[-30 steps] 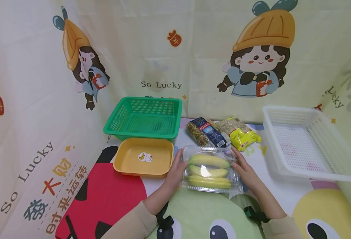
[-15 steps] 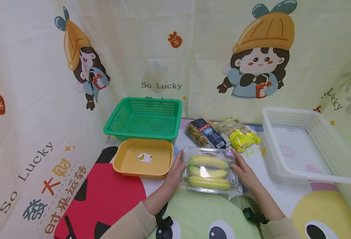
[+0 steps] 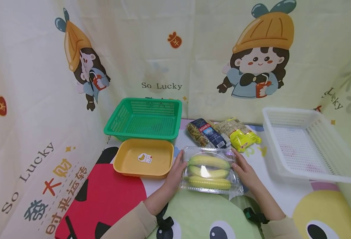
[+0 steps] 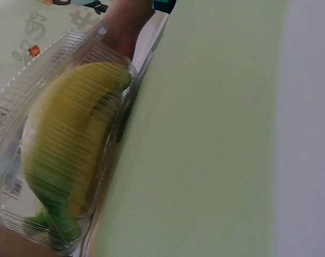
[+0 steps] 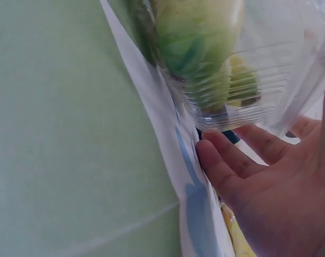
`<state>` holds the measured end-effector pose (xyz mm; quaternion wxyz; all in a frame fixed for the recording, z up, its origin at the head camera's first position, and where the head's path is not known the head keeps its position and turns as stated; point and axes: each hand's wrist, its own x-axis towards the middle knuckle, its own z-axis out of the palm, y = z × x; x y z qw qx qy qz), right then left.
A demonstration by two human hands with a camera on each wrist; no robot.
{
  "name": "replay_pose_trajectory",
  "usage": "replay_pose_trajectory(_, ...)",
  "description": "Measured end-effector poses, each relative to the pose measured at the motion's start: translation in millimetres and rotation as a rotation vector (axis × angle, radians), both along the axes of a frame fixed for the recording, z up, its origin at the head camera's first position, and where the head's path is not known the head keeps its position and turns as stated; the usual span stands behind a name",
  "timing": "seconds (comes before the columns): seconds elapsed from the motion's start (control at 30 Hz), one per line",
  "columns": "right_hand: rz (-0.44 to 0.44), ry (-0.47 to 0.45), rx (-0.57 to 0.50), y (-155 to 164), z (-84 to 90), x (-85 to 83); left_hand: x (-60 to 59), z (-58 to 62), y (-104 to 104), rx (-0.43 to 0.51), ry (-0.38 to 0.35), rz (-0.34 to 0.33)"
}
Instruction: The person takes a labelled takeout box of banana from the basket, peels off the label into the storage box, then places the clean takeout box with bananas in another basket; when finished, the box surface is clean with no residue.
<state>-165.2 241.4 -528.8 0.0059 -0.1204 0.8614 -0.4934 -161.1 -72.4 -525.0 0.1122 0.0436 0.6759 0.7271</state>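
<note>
A clear plastic clamshell box [image 3: 206,190] lies on the tabletop in front of me, with its lid down over several yellow-green bananas [image 3: 208,173]. Against its left side rests my left hand [image 3: 174,173], fingers extended along the wall and thumb near the lid's edge. My right hand [image 3: 245,170] touches the opposite side. In the right wrist view, the fingers [image 5: 221,170] of that hand are loosely extended, with their tips at the ribbed end of the box. The left wrist view shows bananas [image 4: 71,128] through the ribbed plastic; most of the left hand is outside it.
A yellow tray [image 3: 160,169] with a banana sticker stands left of the box, before a green basket [image 3: 151,133]. Behind the box lie a pasta bag [image 3: 208,132] and a yellow-ended bag [image 3: 241,137]. A white basket [image 3: 316,174] stands at right. Printed fabric hangs behind.
</note>
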Motion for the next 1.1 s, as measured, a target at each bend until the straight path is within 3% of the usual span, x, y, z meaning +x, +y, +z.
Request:
replay_pose_trajectory(0.37, -0.073, -0.084, -0.04, -9, 32.7, 8.3, 4.0, 26.6, -2, 0.0, 0.008, -0.002)
replay_pose_trajectory(0.57, -0.056, -0.041, -0.007, -15, 52.8, 7.2, 1.2, 48.7, -9, -0.003, 0.009, 0.009)
replay_pose_trajectory(0.73, -0.03, -0.047, -0.015, -20, 73.3, -2.3, -8.9, 71.1, -18, -0.062, 0.058, 0.04)
replay_pose_trajectory(0.97, 0.004, -0.129, -0.08, -31, 107.8, -16.4, -28.7, 98.9, -34, 0.061, 0.024, 0.069)
replay_pose_trajectory(1.1, 0.049, -0.131, -0.084, -38, 119.2, -23.7, -38.3, 110.2, -47, 0.062, 0.016, 0.073)
